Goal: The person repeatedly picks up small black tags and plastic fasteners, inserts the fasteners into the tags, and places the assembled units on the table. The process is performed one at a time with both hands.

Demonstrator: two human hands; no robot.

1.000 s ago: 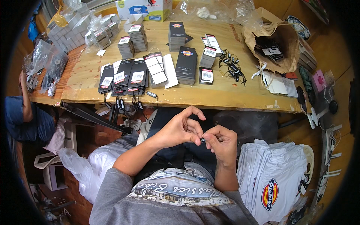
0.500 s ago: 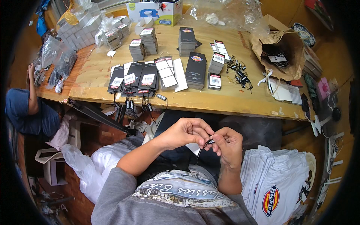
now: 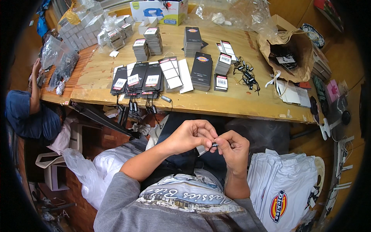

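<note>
My left hand (image 3: 193,135) and my right hand (image 3: 234,150) meet above my lap, in front of the table edge. Between their pinched fingertips is a small black string seal (image 3: 214,144) with pale lettering. Both hands grip it, partly covering it. Just below my left fingers shows a white piece of card (image 3: 201,150); whether the seal's cord runs to it I cannot tell. On the table ahead lie black hang tags (image 3: 152,73) with white stickers, their seals dangling over the edge. A pile of loose black string seals (image 3: 247,73) lies farther right.
Stacks of black tags (image 3: 201,69) and sticker-topped cards (image 3: 154,40) stand on the wooden table (image 3: 239,104). A brown paper bag (image 3: 288,42) is at the right. Folded white shirts (image 3: 286,185) lie beside me. Another person (image 3: 31,116) sits at the left.
My hands have shifted slightly, and the black seal sits a little more to the left between my fingertips. At the left, the other person's hand has moved up a little.
</note>
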